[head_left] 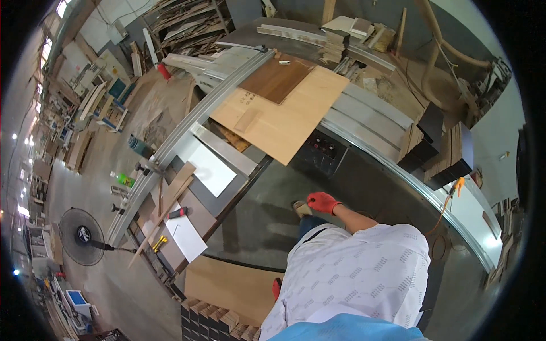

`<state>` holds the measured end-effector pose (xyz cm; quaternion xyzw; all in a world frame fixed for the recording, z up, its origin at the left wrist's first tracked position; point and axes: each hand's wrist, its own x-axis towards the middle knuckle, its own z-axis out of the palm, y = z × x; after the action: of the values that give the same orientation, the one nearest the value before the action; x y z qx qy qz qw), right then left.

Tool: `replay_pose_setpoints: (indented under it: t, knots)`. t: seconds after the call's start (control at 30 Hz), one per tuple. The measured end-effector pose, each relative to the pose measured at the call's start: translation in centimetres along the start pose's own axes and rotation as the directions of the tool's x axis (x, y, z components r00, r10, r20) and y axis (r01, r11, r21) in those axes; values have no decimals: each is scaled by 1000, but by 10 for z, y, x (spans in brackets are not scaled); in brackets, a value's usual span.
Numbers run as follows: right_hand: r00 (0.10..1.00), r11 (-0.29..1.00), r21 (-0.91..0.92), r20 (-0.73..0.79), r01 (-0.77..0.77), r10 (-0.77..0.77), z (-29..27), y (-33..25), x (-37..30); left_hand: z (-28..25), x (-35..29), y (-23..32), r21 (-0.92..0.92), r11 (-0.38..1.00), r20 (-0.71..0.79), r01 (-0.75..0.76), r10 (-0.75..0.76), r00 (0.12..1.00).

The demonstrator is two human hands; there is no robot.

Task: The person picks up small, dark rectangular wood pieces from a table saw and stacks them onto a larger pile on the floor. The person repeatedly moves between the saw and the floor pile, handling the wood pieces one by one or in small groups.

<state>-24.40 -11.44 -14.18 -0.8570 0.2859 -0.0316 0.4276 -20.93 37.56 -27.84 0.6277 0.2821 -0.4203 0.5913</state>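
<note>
My right hand (322, 202), in a red glove, is held out in front of my body over the floor. Its fingers are curled in, and nothing shows in them. Low on my left side, only a bit of my red-gloved left hand (277, 288) appears past my shirt; its fingers are hidden. It is nearest to a brown sheet (233, 278) lying over stacked dark-faced boards (211, 321). Ahead, a cardboard sheet (284, 113) with a cut-out corner lies across the machine table, beside a brown wood panel (273, 78). Neither hand touches them.
At left, the table bears white sheets (186, 236), a wood strip (165, 210), a red-and-black handled tool (177, 213) and a yellow tape measure (160, 244). A fan (82, 236) stands beyond. Dark-faced board stacks (452, 159) and an orange air gun (458, 186) are at right.
</note>
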Motion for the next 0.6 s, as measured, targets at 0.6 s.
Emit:
replay_pose_setpoints:
  t: [0.6]
  knots:
    - [782,979,201,-615,36,98,-273,111,177,332,15,256,435,846,512,-309,51,858]
